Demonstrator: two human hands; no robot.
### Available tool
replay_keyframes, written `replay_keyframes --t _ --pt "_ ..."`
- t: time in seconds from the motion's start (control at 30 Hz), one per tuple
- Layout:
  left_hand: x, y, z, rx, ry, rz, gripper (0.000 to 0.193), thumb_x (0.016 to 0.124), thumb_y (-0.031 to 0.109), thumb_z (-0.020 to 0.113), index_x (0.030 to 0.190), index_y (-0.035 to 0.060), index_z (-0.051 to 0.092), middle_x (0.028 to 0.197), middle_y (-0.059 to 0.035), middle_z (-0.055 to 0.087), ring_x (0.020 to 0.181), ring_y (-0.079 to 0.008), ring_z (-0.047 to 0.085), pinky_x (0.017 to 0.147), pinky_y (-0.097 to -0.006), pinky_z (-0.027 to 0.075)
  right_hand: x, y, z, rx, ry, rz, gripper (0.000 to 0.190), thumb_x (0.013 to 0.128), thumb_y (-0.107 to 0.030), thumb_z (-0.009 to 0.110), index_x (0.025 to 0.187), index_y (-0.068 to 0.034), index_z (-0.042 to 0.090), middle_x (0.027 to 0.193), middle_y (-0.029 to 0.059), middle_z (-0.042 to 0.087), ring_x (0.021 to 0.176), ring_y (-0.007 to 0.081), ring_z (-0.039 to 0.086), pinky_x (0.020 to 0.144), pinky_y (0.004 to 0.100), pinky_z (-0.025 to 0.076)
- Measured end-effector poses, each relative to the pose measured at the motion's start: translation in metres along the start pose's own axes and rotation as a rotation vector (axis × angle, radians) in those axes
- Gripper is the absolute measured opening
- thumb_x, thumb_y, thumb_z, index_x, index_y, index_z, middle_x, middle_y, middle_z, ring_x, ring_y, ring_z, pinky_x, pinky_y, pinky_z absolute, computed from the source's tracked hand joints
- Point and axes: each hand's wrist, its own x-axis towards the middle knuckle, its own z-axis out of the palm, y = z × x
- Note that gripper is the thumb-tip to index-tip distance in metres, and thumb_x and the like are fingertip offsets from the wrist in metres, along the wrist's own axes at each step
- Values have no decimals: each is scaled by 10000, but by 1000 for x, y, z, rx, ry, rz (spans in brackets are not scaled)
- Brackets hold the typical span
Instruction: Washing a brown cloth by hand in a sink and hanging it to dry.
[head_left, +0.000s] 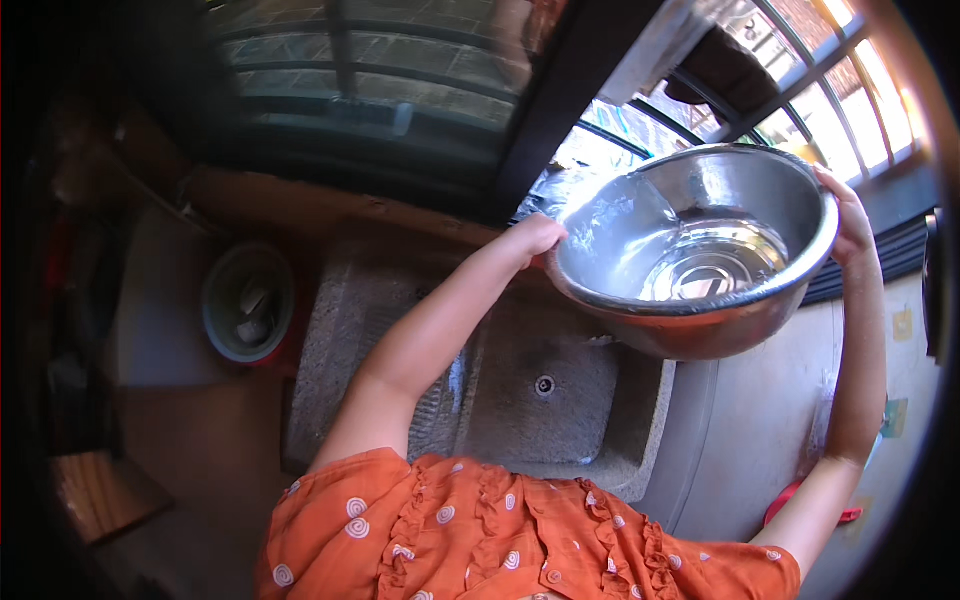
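A large stainless steel basin (705, 330) is held up over the far right part of a stone laundry sink (540, 420). My left hand (541, 234) grips its rim on the left side. On the opposite side, my right hand (849, 214) has hold of the rim, its fingers partly hidden behind the metal. The basin tilts towards me, so its shiny inside shows; its wall looks wet. Below it, the sink bowl has a round drain (545, 385), and a ribbed washboard (431, 412) lies left of the bowl, partly behind my left arm.
A round bucket (251, 300) with things in it stands left of the sink. A dark-framed window (375, 82) rises behind, its right part showing bright bars (795, 90). A tiled wall (780, 390) and a red-handled object (787, 502) are at right.
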Motion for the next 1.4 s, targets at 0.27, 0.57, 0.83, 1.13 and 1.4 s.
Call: replay_keyframes --t 0.27,0.57,0.83,1.13,1.4 --pt "-23 26 5 -54 -89 88 234 820 131 547 934 -62 617 842 -170 629 730 -272 632 587 -427 533 -21 46 -64 23 81 26 324 933 -151 439 1183 23 551 1064 151 645 908 216 654 802 334 551" --pt "-64 38 58 -57 -178 98 258 777 81 566 923 -129 604 781 -181 646 635 -267 667 528 -419 568 -88 140 -212 39 229 -13 231 864 -154 485 931 18 625 865 105 656 748 183 624 707 295 522" --pt "-67 10 88 -169 -255 26 248 801 69 548 952 -117 608 792 -180 645 638 -273 660 569 -434 574 -126 110 -189 84 -1 26 243 891 -143 470 991 20 619 945 103 655 870 175 622 815 288 494" --pt "-22 3 53 -248 -160 -2 239 832 144 588 981 -32 652 863 -140 661 746 -255 660 654 -416 552 -40 13 -67 38 68 -23 224 934 -156 484 1025 8 606 973 122 668 908 199 643 849 322 523" --pt "23 6 67 -224 -297 -44 164 824 93 556 958 26 622 862 -75 631 802 -187 631 674 -392 538 36 -52 -50 -57 230 -255 258 955 -137 489 1161 0 563 751 35 655 462 22 554 328 113 410"
